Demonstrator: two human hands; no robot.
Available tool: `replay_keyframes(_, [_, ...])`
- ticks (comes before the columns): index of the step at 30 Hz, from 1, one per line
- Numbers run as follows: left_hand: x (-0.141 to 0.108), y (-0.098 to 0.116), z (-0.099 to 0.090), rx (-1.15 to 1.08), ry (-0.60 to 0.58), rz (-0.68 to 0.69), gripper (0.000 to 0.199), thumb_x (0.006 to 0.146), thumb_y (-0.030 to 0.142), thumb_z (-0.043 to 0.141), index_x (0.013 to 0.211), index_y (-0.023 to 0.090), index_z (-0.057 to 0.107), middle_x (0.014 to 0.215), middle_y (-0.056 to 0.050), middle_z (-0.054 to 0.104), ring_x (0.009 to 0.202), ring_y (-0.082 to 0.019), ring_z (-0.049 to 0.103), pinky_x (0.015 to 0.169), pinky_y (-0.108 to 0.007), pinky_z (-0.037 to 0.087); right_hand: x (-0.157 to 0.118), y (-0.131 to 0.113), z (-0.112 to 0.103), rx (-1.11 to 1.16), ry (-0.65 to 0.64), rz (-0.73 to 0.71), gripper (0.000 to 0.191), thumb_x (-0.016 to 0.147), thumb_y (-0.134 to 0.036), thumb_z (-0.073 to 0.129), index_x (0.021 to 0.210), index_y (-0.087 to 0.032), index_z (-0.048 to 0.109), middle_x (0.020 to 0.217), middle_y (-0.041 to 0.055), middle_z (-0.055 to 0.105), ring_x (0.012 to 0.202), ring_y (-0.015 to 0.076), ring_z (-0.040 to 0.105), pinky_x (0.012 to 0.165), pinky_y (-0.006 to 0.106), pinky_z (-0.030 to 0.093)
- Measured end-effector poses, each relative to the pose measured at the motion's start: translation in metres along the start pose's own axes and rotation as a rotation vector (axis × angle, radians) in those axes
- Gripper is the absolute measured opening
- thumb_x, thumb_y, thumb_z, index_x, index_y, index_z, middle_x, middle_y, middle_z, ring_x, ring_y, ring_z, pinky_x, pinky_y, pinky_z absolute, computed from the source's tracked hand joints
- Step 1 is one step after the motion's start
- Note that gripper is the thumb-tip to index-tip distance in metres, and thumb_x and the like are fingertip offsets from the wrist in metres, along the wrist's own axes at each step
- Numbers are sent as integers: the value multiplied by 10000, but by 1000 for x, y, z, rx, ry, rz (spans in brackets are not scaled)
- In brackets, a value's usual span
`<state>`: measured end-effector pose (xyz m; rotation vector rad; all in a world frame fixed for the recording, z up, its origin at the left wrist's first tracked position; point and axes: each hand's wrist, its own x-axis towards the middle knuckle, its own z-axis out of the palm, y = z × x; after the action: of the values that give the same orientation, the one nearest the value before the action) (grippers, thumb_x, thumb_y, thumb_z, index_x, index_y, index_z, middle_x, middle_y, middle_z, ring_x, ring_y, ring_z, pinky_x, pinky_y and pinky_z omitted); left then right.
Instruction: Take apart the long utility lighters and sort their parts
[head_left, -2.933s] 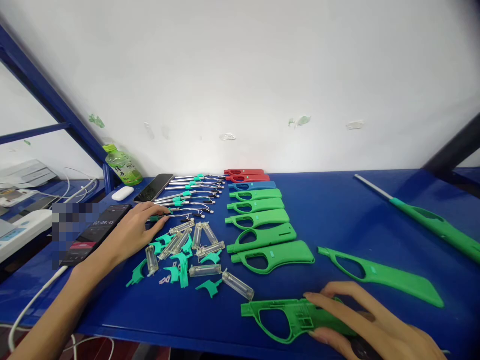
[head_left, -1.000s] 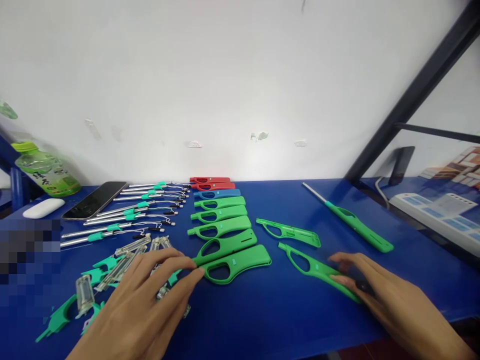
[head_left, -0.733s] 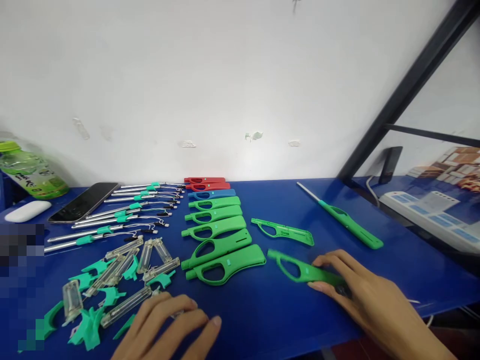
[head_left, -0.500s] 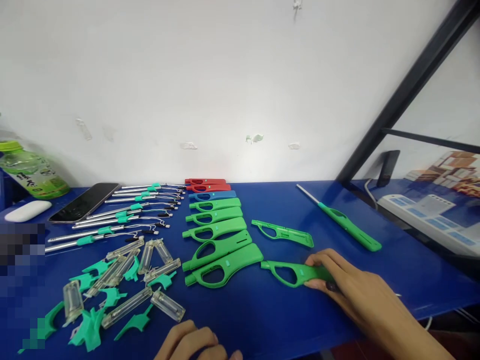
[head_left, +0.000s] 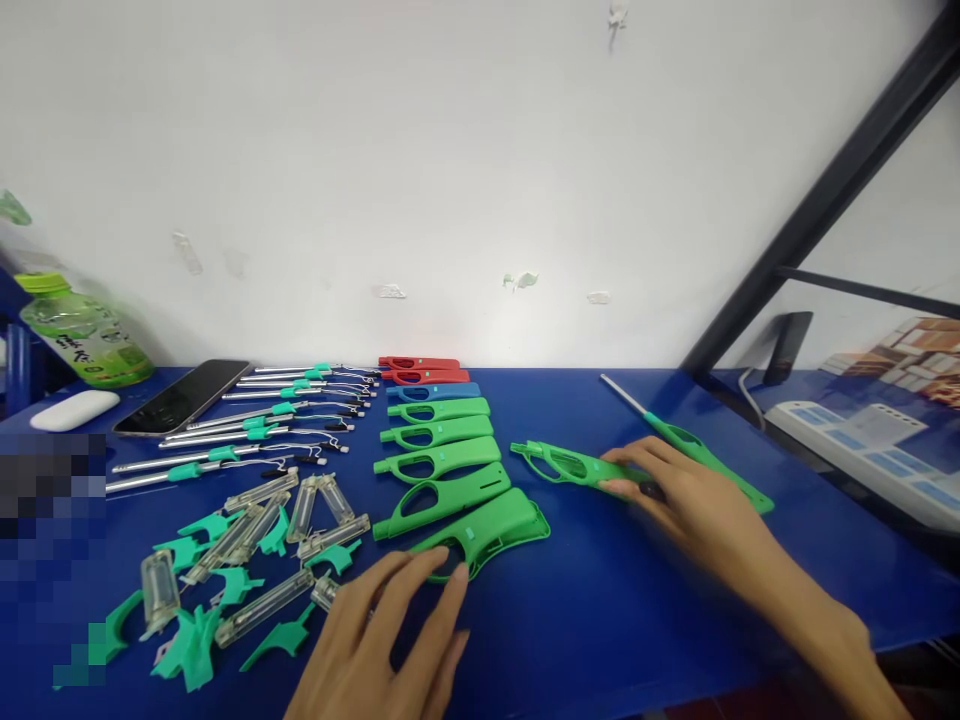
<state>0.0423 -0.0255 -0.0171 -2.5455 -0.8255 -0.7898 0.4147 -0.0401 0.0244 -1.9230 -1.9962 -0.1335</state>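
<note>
My right hand (head_left: 667,485) pinches the wide end of a green lighter casing half (head_left: 581,468). Its narrow end lies over another green half (head_left: 529,462), which is mostly covered. My left hand (head_left: 390,625) has its fingers over the narrow end and trigger loop of the nearest green casing (head_left: 499,530) in the row. That casing sits tilted, its hollow edge showing; the thumb's contact is unclear. Behind it lie more casings: green (head_left: 442,457), blue (head_left: 442,391) and red (head_left: 431,377). At the right rests a green lighter half (head_left: 701,450) with a metal tube.
Metal lighter tubes with wires (head_left: 255,433) lie at the left. Nearer are clear fuel tanks (head_left: 262,608) and teal triggers (head_left: 279,640). A phone (head_left: 187,395), a white case (head_left: 75,410) and a bottle (head_left: 82,335) stand behind. A power strip (head_left: 847,450) sits right, by a dark post.
My right hand has carried its casing half away from me, over the other half. My left hand has reached forward onto the nearest casing, which has shifted and tilted.
</note>
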Motion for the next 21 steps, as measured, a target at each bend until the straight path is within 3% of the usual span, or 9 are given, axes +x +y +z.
replay_keyframes(5, [15,-5,4,32,-89,-60,455,1048,409,551,1450,201,590,1320,-95,710,1216,-320,656,902,-483,646,4,-6,5,-4,31,11,510,1038,-693,407,1159,-289,694,1176,42,762,858,248,774,652,354,578])
replay_keyframes(12, [18,-2,9,13,-145,-105,368,1068,367,506,1390,221,609,1309,-98,708,1190,-311,685,913,-505,639,-28,-21,6,5,85,40,433,1024,-693,466,1167,-343,676,1129,-28,792,819,219,791,611,324,578])
replay_keyframes(21, [16,-11,8,-65,-161,-110,246,1089,303,430,1170,279,661,1292,-72,713,1218,-288,691,926,-497,625,-44,-12,4,-18,116,85,473,1001,-738,461,1123,-342,691,1100,-29,801,830,240,804,588,328,584])
